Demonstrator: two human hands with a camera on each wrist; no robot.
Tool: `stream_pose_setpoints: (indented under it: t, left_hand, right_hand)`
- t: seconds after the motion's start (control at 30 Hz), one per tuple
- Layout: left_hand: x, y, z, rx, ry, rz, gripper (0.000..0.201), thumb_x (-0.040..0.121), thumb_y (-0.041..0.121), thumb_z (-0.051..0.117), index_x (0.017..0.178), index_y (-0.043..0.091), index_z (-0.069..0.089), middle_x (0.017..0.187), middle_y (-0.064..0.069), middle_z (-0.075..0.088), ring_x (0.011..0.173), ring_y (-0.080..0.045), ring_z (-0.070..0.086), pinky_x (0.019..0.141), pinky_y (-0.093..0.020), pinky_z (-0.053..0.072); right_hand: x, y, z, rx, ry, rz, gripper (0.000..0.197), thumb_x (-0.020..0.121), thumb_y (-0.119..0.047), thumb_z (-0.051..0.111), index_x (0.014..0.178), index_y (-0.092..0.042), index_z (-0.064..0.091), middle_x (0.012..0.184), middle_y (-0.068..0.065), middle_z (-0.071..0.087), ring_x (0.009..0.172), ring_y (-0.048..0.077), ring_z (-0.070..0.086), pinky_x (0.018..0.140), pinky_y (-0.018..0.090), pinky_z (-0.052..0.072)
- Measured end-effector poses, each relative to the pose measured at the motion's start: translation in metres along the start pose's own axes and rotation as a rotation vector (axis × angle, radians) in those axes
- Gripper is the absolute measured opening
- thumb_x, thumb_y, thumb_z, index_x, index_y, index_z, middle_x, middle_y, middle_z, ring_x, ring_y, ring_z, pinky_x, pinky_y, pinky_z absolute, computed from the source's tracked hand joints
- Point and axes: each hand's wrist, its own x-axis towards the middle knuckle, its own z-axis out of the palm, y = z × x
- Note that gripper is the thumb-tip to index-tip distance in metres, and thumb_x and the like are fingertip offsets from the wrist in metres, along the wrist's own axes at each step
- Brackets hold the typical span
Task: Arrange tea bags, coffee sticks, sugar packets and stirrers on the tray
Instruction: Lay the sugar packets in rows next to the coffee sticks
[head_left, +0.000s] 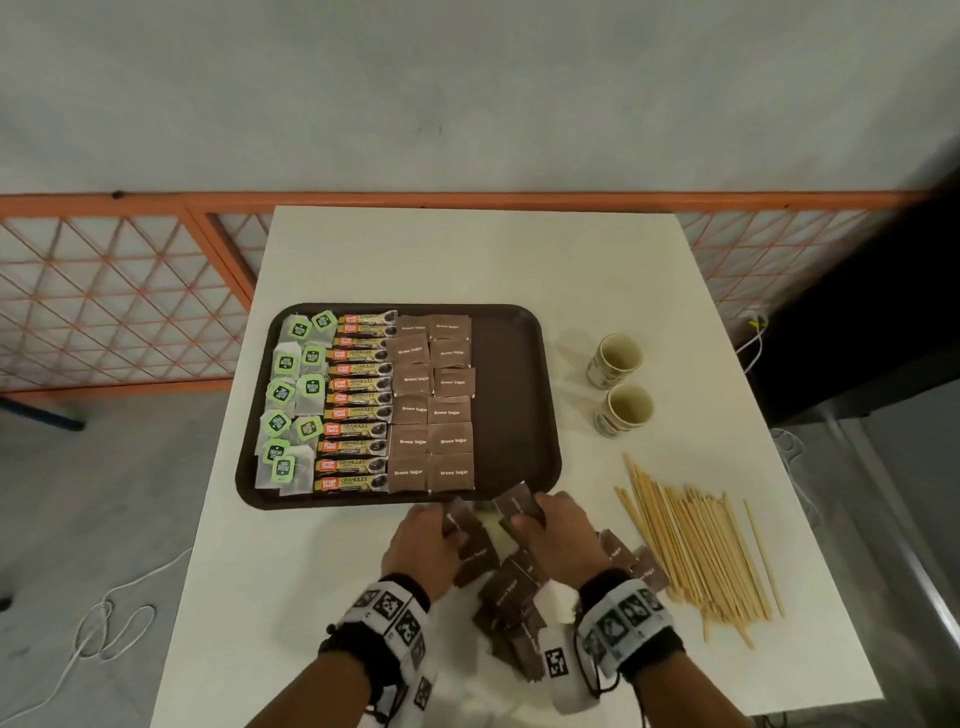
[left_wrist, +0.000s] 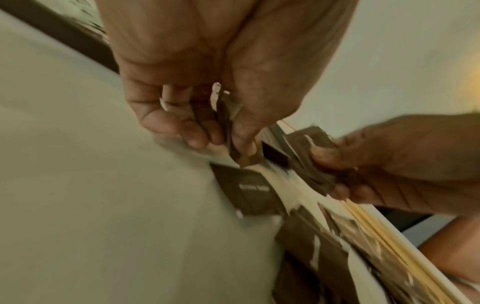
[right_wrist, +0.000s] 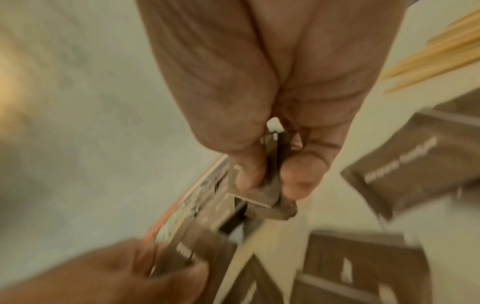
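A dark brown tray (head_left: 511, 395) holds columns of green-tagged tea bags (head_left: 291, 405), coffee sticks (head_left: 356, 400) and brown sugar packets (head_left: 434, 410); its right strip is bare. Just in front of the tray, my left hand (head_left: 423, 545) pinches a brown sugar packet (left_wrist: 228, 123) between thumb and fingers. My right hand (head_left: 558, 540) pinches another brown sugar packet (right_wrist: 272, 185), whose corner sticks up over the tray rim (head_left: 514, 501). Loose sugar packets (head_left: 501, 597) lie in a heap under and between my wrists. Wooden stirrers (head_left: 701, 551) lie in a pile to the right.
Two paper cups (head_left: 621, 384) stand on the white table (head_left: 467, 249) right of the tray. An orange lattice fence (head_left: 119, 291) runs behind the table. Cables lie on the floor at the left (head_left: 98, 634). The table's front edge is near my forearms.
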Motion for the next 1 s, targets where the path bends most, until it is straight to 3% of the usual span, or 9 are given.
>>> stream_pose_setpoints:
  t: [0.07, 0.13, 0.2, 0.27, 0.37, 0.53, 0.73, 0.9, 1.0]
  left_hand:
    - [0.001, -0.006, -0.010, -0.003, -0.045, 0.064, 0.010, 0.094, 0.025, 0.057, 0.103, 0.021, 0.060, 0.107, -0.002, 0.062, 0.088, -0.012, 0.053, 0.079, -0.025, 0.041]
    - [-0.001, -0.011, -0.019, 0.020, -0.173, 0.128, 0.011, 0.095, 0.022, 0.058, 0.106, 0.021, 0.058, 0.099, 0.004, 0.056, 0.088, -0.010, 0.049, 0.077, -0.018, 0.036]
    - [-0.006, -0.013, -0.023, 0.017, -0.318, 0.150, 0.019, 0.090, 0.017, 0.064, 0.102, 0.025, 0.052, 0.096, 0.005, 0.057, 0.088, -0.012, 0.053, 0.070, -0.015, 0.040]
    - [-0.009, -0.012, -0.017, 0.026, -0.385, 0.125, 0.039, 0.083, 0.015, 0.071, 0.111, 0.030, 0.049, 0.102, 0.003, 0.064, 0.089, -0.013, 0.060, 0.077, -0.020, 0.051]
    - [-0.012, -0.003, -0.004, 0.210, -0.313, 0.127, 0.055, 0.082, 0.022, 0.072, 0.125, 0.034, 0.041, 0.115, 0.001, 0.064, 0.102, -0.021, 0.062, 0.091, -0.038, 0.052]
    - [-0.011, 0.004, 0.012, 0.300, -0.188, 0.097, 0.048, 0.083, 0.029, 0.069, 0.119, 0.026, 0.039, 0.115, 0.001, 0.059, 0.104, -0.023, 0.060, 0.089, -0.041, 0.050]
    - [-0.001, 0.010, 0.016, 0.415, -0.147, 0.163, 0.043, 0.084, 0.022, 0.068, 0.121, 0.017, 0.046, 0.129, -0.006, 0.041, 0.114, -0.026, 0.052, 0.093, -0.041, 0.049]
    - [0.003, 0.010, 0.017, 0.403, -0.176, 0.228, 0.042, 0.084, 0.018, 0.065, 0.122, 0.019, 0.045, 0.126, -0.004, 0.047, 0.112, -0.025, 0.053, 0.094, -0.040, 0.048]
    - [0.006, 0.008, 0.015, 0.425, -0.236, 0.246, 0.032, 0.086, 0.020, 0.063, 0.117, 0.016, 0.054, 0.127, -0.005, 0.044, 0.116, -0.026, 0.047, 0.098, -0.039, 0.046]
  right_hand:
    - [-0.007, 0.005, -0.016, -0.045, -0.041, -0.040, 0.017, 0.097, -0.027, 0.055, 0.095, -0.012, 0.063, 0.094, 0.002, 0.059, 0.087, 0.018, 0.056, 0.077, 0.031, 0.045]
    - [-0.019, 0.014, -0.022, -0.045, -0.166, -0.072, 0.013, 0.092, -0.025, 0.063, 0.095, -0.012, 0.065, 0.091, -0.001, 0.064, 0.083, 0.015, 0.061, 0.078, 0.030, 0.052]
    - [-0.032, 0.022, -0.017, -0.004, -0.307, -0.073, 0.017, 0.085, -0.022, 0.072, 0.101, -0.019, 0.065, 0.096, -0.004, 0.067, 0.087, 0.011, 0.065, 0.083, 0.031, 0.058]
    - [-0.041, 0.024, -0.005, -0.013, -0.351, -0.048, 0.041, 0.081, -0.021, 0.076, 0.117, -0.029, 0.057, 0.109, -0.008, 0.065, 0.100, 0.009, 0.063, 0.093, 0.031, 0.055]
    - [-0.049, 0.020, 0.013, -0.010, -0.277, 0.050, 0.065, 0.083, -0.024, 0.075, 0.136, -0.030, 0.038, 0.124, -0.005, 0.058, 0.109, 0.014, 0.058, 0.090, 0.026, 0.053]
    - [-0.048, 0.012, 0.029, -0.076, -0.075, 0.163, 0.086, 0.075, -0.037, 0.080, 0.141, -0.020, 0.028, 0.138, 0.003, 0.035, 0.121, 0.022, 0.050, 0.098, 0.033, 0.051]
    - [-0.039, 0.008, 0.040, -0.077, -0.080, 0.174, 0.064, 0.079, -0.030, 0.076, 0.127, -0.017, 0.037, 0.123, 0.003, 0.051, 0.109, 0.018, 0.054, 0.094, 0.032, 0.052]
    - [-0.038, 0.008, 0.043, -0.130, -0.090, 0.086, 0.042, 0.084, -0.035, 0.071, 0.119, -0.019, 0.056, 0.116, 0.001, 0.043, 0.088, 0.013, 0.047, 0.077, 0.020, 0.042]
    - [-0.038, 0.009, 0.046, -0.133, -0.095, 0.015, 0.034, 0.087, -0.031, 0.067, 0.119, -0.023, 0.057, 0.114, -0.001, 0.056, 0.094, 0.015, 0.055, 0.083, 0.024, 0.048]
